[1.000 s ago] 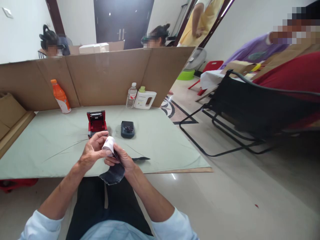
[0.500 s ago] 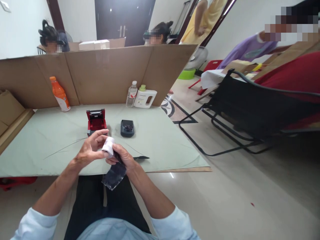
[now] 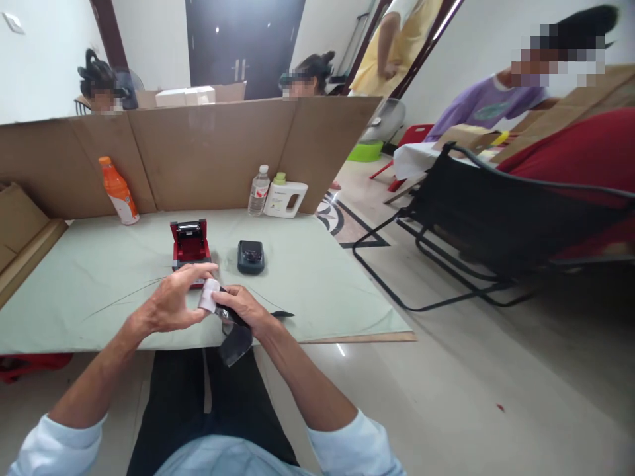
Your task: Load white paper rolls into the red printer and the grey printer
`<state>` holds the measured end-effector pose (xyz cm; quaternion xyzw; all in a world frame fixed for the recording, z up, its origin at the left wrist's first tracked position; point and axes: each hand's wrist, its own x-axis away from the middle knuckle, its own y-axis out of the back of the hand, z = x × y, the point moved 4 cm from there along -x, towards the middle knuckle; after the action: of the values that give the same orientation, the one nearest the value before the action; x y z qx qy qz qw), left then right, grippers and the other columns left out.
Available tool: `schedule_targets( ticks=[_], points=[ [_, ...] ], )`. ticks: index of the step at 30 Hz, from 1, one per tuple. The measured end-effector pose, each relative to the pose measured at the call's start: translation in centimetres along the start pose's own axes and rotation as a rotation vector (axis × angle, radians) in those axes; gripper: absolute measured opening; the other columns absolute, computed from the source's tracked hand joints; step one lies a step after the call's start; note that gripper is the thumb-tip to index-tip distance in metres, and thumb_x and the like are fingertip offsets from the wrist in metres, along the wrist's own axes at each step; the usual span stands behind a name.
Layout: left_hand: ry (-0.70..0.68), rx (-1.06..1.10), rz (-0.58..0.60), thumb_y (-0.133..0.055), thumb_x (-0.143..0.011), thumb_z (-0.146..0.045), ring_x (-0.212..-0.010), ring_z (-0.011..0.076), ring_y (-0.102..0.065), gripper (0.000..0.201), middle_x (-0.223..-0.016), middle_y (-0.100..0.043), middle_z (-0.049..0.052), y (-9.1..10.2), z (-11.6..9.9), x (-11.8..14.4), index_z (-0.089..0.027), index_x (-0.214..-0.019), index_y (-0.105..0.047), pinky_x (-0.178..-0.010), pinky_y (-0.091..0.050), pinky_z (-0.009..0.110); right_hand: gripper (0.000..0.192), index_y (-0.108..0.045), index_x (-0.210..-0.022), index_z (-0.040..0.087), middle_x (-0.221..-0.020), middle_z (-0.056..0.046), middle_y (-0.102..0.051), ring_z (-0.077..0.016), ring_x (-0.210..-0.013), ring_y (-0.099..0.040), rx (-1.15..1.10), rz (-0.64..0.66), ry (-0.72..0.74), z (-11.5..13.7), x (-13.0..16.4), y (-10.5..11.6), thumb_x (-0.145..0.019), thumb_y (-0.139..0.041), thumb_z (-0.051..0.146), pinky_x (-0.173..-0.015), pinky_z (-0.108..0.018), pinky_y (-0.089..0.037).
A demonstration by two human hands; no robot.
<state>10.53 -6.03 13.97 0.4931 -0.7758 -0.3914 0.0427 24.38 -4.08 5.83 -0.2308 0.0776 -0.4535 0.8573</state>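
Observation:
A small white paper roll (image 3: 209,295) is between my hands, over the table's front edge. My right hand (image 3: 245,307) grips it with the thumb laid on its side. Black plastic wrapping (image 3: 235,345) hangs down from the same hand, towards my lap. My left hand (image 3: 171,301) curves around the roll's left side, thumb and fingers spread wide; whether a fingertip touches it I cannot tell. Just beyond the left fingers stands a small red and black printer (image 3: 191,246) with its lid up. A dark compact device (image 3: 251,256) lies to the printer's right.
A cardboard partition (image 3: 208,155) closes off the table's back. Against it stand an orange bottle (image 3: 119,190), a clear water bottle (image 3: 258,192) and a white jug (image 3: 285,198). A black knife-like strip (image 3: 282,315) lies by my right wrist. A folding chair (image 3: 496,218) stands right; people sit beyond.
My left fingers have spread away from the paper roll, which they were pinching. The roll stays in my right hand, and the black wrapping has swung and folded a little.

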Motion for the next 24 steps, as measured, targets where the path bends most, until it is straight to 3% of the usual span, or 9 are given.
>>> schedule_targets(
  ticks=[2,4,7,9,11,14,16,21,24],
  points=[
    [-0.010,-0.230,0.112,-0.072,-0.071,-0.012,-0.111,0.0294,-0.064,0.061,-0.115,-0.070,0.009,0.7,-0.8,-0.3,-0.024,-0.130,-0.063,-0.103,-0.051,0.047,0.044,-0.068,-0.072,0.014,-0.060,0.003,-0.056,-0.0081,-0.054,-0.045,0.108,-0.028,0.009,0.2,-0.2,0.4,-0.068,-0.090,0.052,-0.051,-0.023,-0.031],
    [-0.021,-0.274,0.126,-0.071,-0.071,-0.011,-0.110,0.0292,-0.064,0.059,-0.113,-0.070,0.009,0.8,-1.3,-0.4,-0.024,-0.129,-0.064,-0.103,-0.051,0.047,0.046,-0.067,-0.073,0.015,-0.060,0.004,-0.056,-0.0081,-0.054,-0.044,0.024,-0.002,0.040,-0.4,-0.4,0.1,-0.068,-0.090,0.054,-0.051,-0.023,-0.032],
    [-0.013,0.012,-0.039,-0.072,-0.077,-0.017,-0.104,0.0250,-0.067,0.066,-0.115,-0.070,0.009,-0.1,-0.5,0.1,-0.022,-0.140,-0.054,-0.095,-0.055,0.040,0.055,-0.062,-0.073,0.017,-0.054,0.006,-0.048,-0.0058,-0.046,-0.032,-0.255,0.061,0.079,-1.7,-0.5,-0.8,-0.068,-0.086,0.066,-0.045,-0.022,-0.027],
    [-0.009,0.198,-0.115,-0.072,-0.081,-0.021,-0.099,0.0230,-0.070,0.069,-0.114,-0.070,0.009,-0.7,0.3,0.6,-0.021,-0.145,-0.047,-0.088,-0.057,0.036,0.058,-0.061,-0.073,0.017,-0.053,0.007,-0.047,-0.0050,-0.044,-0.028,-0.314,0.074,0.087,-2.0,-0.4,-0.9,-0.066,-0.085,0.069,-0.044,-0.022,-0.026],
    [-0.004,0.152,-0.088,-0.071,-0.080,-0.020,-0.101,0.0241,-0.070,0.068,-0.116,-0.071,0.010,-0.7,0.3,0.6,-0.021,-0.144,-0.048,-0.089,-0.057,0.037,0.057,-0.061,-0.071,0.016,-0.053,0.006,-0.048,-0.0052,-0.044,-0.032,-0.206,0.038,0.047,-1.6,-0.3,-0.6,-0.065,-0.088,0.066,-0.044,-0.022,-0.026],
    [-0.001,-0.206,0.077,-0.069,-0.073,-0.011,-0.112,0.0278,-0.067,0.063,-0.119,-0.071,0.009,0.5,-0.8,0.0,-0.023,-0.135,-0.059,-0.099,-0.054,0.043,0.053,-0.065,-0.070,0.014,-0.056,0.005,-0.052,-0.0061,-0.049,-0.041,0.035,-0.041,-0.009,-0.4,0.1,0.3,-0.063,-0.091,0.060,-0.047,-0.021,-0.029],
    [-0.019,-0.317,0.156,-0.068,-0.072,-0.010,-0.112,0.0275,-0.066,0.062,-0.120,-0.072,0.008,1.4,-1.7,-0.4,-0.024,-0.132,-0.062,-0.100,-0.053,0.044,0.054,-0.067,-0.070,0.013,-0.056,0.004,-0.054,-0.0065,-0.050,-0.043,0.094,-0.052,-0.010,0.1,0.3,0.4,-0.062,-0.091,0.061,-0.049,-0.021,-0.030],
    [-0.007,-0.058,0.087,-0.074,-0.073,-0.017,-0.105,0.0221,-0.069,0.068,-0.118,-0.071,0.006,1.6,-1.4,-0.1,-0.023,-0.138,-0.056,-0.098,-0.056,0.037,0.065,-0.060,-0.065,0.017,-0.049,0.005,-0.049,-0.0064,-0.042,-0.037,0.006,-0.003,-0.009,-0.3,0.6,-0.3,-0.057,-0.086,0.076,-0.043,-0.023,-0.024],
    [0.000,-0.071,0.064,-0.075,-0.075,-0.018,-0.108,0.0232,-0.069,0.065,-0.124,-0.071,0.008,1.2,-0.9,0.4,-0.023,-0.137,-0.057,-0.098,-0.055,0.038,0.065,-0.061,-0.064,0.016,-0.050,0.006,-0.047,-0.0060,-0.044,-0.035,0.065,-0.034,-0.015,0.1,0.8,-0.2,-0.056,-0.086,0.075,-0.044,-0.023,-0.022]
  ],
)
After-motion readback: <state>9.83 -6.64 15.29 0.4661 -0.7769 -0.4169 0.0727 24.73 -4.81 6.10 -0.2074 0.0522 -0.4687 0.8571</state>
